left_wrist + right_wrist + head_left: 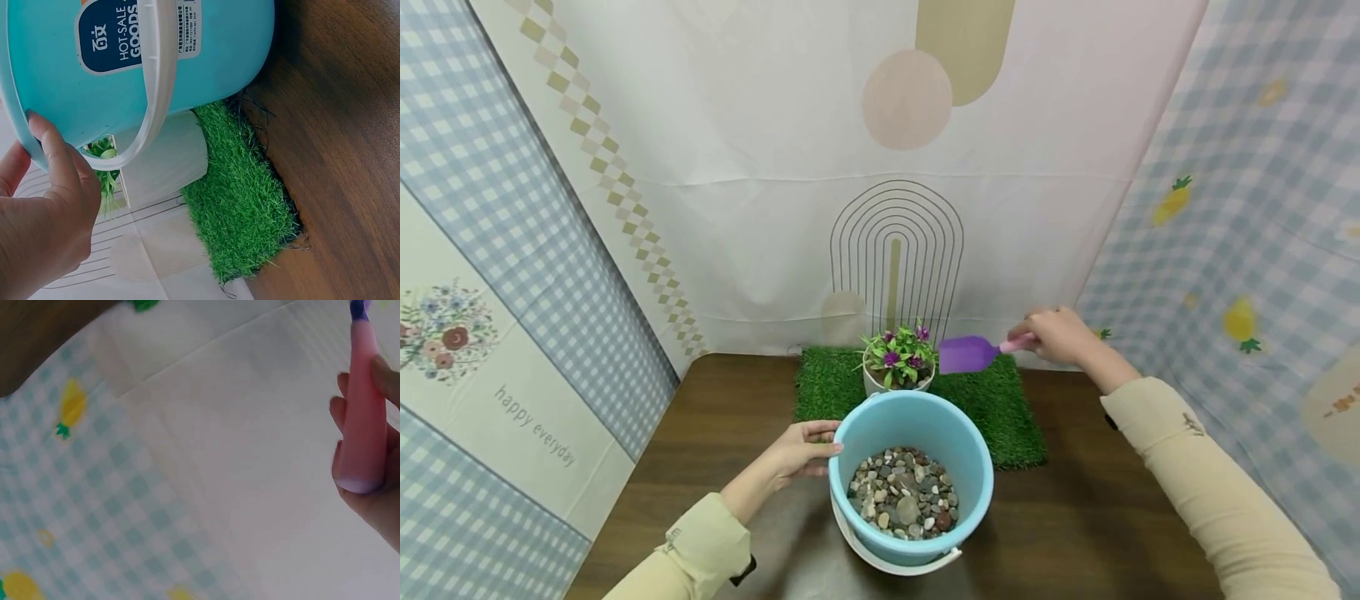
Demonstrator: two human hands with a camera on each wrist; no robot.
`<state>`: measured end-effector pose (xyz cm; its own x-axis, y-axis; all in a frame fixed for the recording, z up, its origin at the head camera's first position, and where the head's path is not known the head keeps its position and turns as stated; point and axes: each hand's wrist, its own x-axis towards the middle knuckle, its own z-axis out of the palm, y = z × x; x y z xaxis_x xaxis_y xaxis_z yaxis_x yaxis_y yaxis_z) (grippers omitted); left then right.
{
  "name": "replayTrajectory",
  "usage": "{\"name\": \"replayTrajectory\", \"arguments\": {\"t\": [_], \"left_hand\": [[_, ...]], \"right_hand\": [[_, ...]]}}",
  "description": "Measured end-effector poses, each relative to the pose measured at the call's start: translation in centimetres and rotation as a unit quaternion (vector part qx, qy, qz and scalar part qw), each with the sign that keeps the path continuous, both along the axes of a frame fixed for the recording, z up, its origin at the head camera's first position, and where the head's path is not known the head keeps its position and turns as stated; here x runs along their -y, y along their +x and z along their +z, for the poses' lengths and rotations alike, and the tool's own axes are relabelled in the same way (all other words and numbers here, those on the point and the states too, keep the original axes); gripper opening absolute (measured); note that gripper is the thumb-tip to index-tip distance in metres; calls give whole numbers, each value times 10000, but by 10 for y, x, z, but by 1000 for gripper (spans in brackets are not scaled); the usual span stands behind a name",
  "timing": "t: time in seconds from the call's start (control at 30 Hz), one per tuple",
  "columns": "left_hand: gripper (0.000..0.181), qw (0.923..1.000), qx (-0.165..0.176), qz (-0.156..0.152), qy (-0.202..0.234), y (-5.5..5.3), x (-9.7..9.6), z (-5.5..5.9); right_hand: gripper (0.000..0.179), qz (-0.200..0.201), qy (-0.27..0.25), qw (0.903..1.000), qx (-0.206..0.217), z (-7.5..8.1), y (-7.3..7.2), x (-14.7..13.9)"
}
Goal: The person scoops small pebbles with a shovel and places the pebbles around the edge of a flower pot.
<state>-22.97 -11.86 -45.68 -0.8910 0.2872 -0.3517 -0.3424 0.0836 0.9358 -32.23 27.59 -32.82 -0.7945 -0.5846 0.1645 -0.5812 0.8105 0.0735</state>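
Note:
A light blue bucket (917, 408) with a white handle (906, 569) stands on the table, pebbles (906, 500) covering its bottom. My left hand (801, 454) grips its left rim between thumb and fingers; the left wrist view shows the fingertips (39, 122) at the rim's edge. Wrapped round the pink grip of a toy shovel (967, 354), my right hand (1060, 336) holds it up at the back right. The purple blade points left, just beside a white flowerpot (877, 383) with a purple-flowered plant (898, 358). In the right wrist view, only the grip (364, 412) shows well.
A green artificial grass mat (992, 425) lies under the pot, behind the bucket. The brown wooden table (1090, 500) ends at a patterned cloth backdrop (760, 250), with checked cloth (1247, 242) at the right side.

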Motion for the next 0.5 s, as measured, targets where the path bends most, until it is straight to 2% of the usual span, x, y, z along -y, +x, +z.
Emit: {"name": "replayTrajectory", "arguments": {"t": [0.13, 0.27, 0.4, 0.5], "left_hand": [[49, 10000, -38, -6, -34, 1, 1, -1], [49, 10000, -76, -41, 13, -1, 1, -2], [49, 10000, -69, -38, -18, -2, 1, -3], [49, 10000, -55, -23, -55, -2, 0, -3]], "right_hand": [[14, 590, -157, 9980, 151, -1, 19, 9], [14, 994, -208, 9942, 364, -10, 38, 27], [12, 1240, 46, 9905, 585, -28, 57, 52], [13, 1402, 511, 9877, 473, -44, 70, 71]]}}
